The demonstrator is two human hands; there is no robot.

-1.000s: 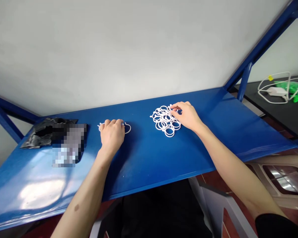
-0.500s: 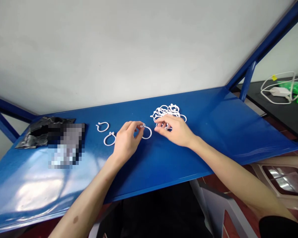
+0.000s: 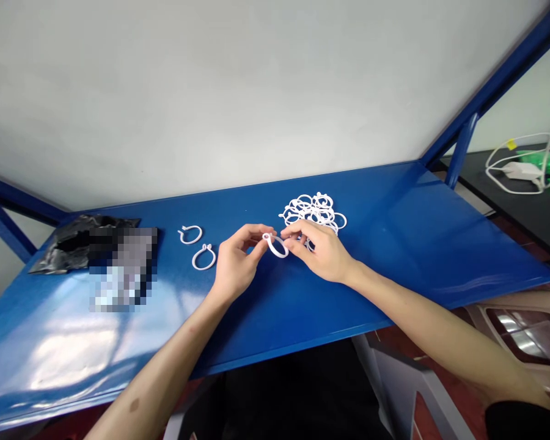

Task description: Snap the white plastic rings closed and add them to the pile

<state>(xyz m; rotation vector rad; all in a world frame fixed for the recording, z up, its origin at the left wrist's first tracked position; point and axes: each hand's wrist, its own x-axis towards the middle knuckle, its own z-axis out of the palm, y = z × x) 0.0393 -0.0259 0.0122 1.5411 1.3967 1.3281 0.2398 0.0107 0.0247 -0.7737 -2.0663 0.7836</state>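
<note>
Between my two hands is a white plastic curtain ring (image 3: 279, 250), tilted, with its small looped end toward the left. The thumb and fingers of my left hand (image 3: 238, 260) pinch it by that looped end. My right hand (image 3: 323, 250) has thumb and forefinger closed on the ring's right side. Just behind my right hand lies a heap of similar white rings (image 3: 309, 208), partly covered by its fingers. Left of my left hand, two separate rings rest on the blue table: one ring (image 3: 193, 263) nearer, another ring (image 3: 200, 235) farther back with a gap between its ends.
The blue table (image 3: 275, 324) runs along a pale wall. A crumpled black plastic bag (image 3: 68, 244) and a pixelated flat object (image 3: 131, 263) lie at the left. Blue frame bars (image 3: 462, 150) slope at the right, beside a dark surface with a white cable (image 3: 490, 177).
My right hand has moved left from beside the heap to the ring's right side and closed on it. The ring has turned and tilted in my left hand.
</note>
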